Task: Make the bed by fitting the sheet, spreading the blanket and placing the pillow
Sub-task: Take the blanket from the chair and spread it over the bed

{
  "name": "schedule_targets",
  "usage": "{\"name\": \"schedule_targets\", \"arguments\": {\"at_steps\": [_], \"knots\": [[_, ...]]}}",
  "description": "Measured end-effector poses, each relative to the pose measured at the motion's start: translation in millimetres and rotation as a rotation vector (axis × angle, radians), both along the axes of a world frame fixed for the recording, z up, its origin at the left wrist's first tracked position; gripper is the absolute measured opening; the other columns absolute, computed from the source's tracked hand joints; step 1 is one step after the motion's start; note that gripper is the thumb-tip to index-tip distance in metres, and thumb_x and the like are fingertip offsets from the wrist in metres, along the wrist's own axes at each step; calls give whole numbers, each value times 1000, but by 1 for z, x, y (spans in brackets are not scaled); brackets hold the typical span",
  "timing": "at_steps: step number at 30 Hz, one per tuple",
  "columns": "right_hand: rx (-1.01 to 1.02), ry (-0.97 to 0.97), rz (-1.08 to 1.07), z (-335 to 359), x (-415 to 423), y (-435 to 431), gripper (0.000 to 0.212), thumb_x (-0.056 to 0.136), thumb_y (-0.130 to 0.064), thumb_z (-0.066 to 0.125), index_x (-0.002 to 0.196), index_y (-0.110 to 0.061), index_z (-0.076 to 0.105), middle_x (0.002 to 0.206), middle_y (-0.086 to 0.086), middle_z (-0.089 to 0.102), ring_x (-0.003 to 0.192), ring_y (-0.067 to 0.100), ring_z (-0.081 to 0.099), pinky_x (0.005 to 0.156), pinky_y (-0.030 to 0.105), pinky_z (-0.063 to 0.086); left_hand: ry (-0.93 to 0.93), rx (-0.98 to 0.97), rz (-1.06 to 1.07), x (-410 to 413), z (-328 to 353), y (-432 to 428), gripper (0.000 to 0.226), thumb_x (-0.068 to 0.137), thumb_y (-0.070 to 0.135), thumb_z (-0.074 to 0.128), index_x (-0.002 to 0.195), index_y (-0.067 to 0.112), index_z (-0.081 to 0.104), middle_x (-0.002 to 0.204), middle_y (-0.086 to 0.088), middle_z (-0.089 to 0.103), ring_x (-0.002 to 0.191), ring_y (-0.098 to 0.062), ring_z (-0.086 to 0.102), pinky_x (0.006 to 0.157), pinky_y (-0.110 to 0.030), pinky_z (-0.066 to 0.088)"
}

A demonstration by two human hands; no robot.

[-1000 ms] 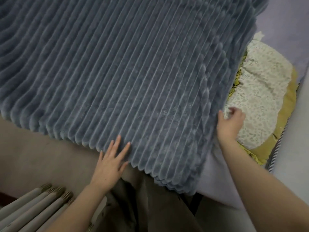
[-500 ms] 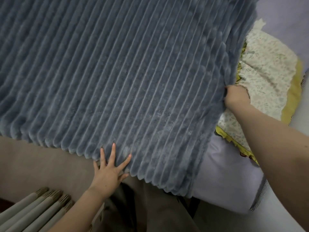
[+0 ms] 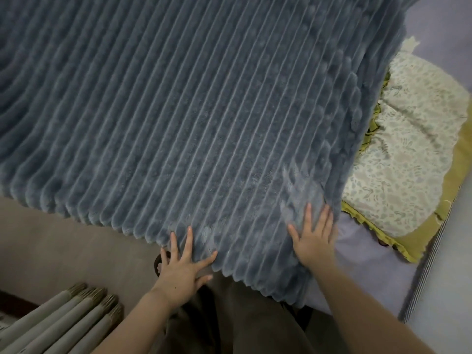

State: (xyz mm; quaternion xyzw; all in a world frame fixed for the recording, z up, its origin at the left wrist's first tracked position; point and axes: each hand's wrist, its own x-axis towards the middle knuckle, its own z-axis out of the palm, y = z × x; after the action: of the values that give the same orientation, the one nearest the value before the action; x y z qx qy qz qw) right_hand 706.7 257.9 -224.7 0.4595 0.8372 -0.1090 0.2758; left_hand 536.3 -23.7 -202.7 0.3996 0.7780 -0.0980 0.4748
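A grey-blue ribbed plush blanket (image 3: 191,111) covers most of the bed, its scalloped edge hanging over the near side. My left hand (image 3: 182,264) lies flat with spread fingers on that near edge. My right hand (image 3: 315,236) presses flat on the blanket's near right corner. A pillow (image 3: 408,149) with a pale leaf print and yellow-green border lies to the right, its left side tucked under the blanket. The lilac sheet (image 3: 362,267) shows below and beyond the pillow.
A bundle of grey rolled tubes (image 3: 63,325) lies on the beige floor (image 3: 63,241) at the lower left. The striped mattress edge (image 3: 424,272) runs along the right. My brown trousers (image 3: 245,318) are right against the bed.
My right hand has let go of the blanket's right edge by the pillow and come down flat onto the near right corner. My left hand stays on the near edge.
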Motion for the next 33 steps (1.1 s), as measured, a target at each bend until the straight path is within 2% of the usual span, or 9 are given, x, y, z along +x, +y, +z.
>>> {"name": "schedule_targets", "arguments": {"at_steps": [4,8,12,14,16,18,22,27,33], "knots": [[-1,-21,-198,25,0,-44,78,93,-59,11,151,-7,10,155,30,14,143,49,14,109,69,20,-120,89,165,-3,2,-4,42,88,72,27,130,74,19,140,12,-54,123,-30,-56,101,-59,-29],[-272,11,462,38,30,-85,85,84,-56,56,152,-30,12,159,8,7,144,39,24,105,62,34,-223,124,245,-18,6,-7,34,92,65,34,125,66,43,147,22,-40,131,-21,-48,107,-54,-24],[-443,-735,105,49,13,-120,105,92,-42,57,128,-43,-41,148,6,-44,143,48,-13,110,61,29,-252,222,400,-37,15,-22,33,97,55,38,125,51,55,154,30,-1,143,-1,-18,116,-52,-13],[-480,-949,101,55,-29,-132,93,97,-36,51,132,-31,-35,159,19,-14,143,46,15,107,57,36,-242,282,529,-45,21,-33,34,99,48,39,129,44,54,152,28,16,145,4,0,117,-46,-12],[-457,-797,295,64,-74,-141,59,98,-30,45,151,-20,21,145,16,43,126,33,49,99,46,47,-208,328,630,-51,27,-45,35,100,43,40,133,39,53,153,23,24,145,2,13,118,-41,-9],[-287,-415,443,64,-113,-149,29,97,-21,44,118,-13,61,120,7,63,108,24,61,89,35,50,-179,344,678,-55,32,-61,37,101,41,40,136,36,51,156,17,24,145,0,16,119,-40,-6],[-161,106,571,50,-183,-170,48,98,-33,41,143,-19,35,150,9,33,128,28,42,103,47,35,-141,374,749,-61,39,-106,41,101,40,38,141,34,45,159,12,15,146,-4,14,118,-37,-6],[-480,-81,880,28,-237,-207,70,100,-44,37,152,-38,-10,157,-14,-27,146,35,-20,117,61,7,-108,382,916,-77,54,-174,36,101,34,42,135,31,52,158,9,25,144,-5,23,121,-37,2],[-718,198,639,41,-282,-269,67,101,-27,43,153,-40,2,158,-22,-3,149,12,-5,121,39,11,-5,426,1186,-110,75,-251,30,98,21,52,127,18,63,145,-3,48,134,-15,44,98,-3,20]]}}
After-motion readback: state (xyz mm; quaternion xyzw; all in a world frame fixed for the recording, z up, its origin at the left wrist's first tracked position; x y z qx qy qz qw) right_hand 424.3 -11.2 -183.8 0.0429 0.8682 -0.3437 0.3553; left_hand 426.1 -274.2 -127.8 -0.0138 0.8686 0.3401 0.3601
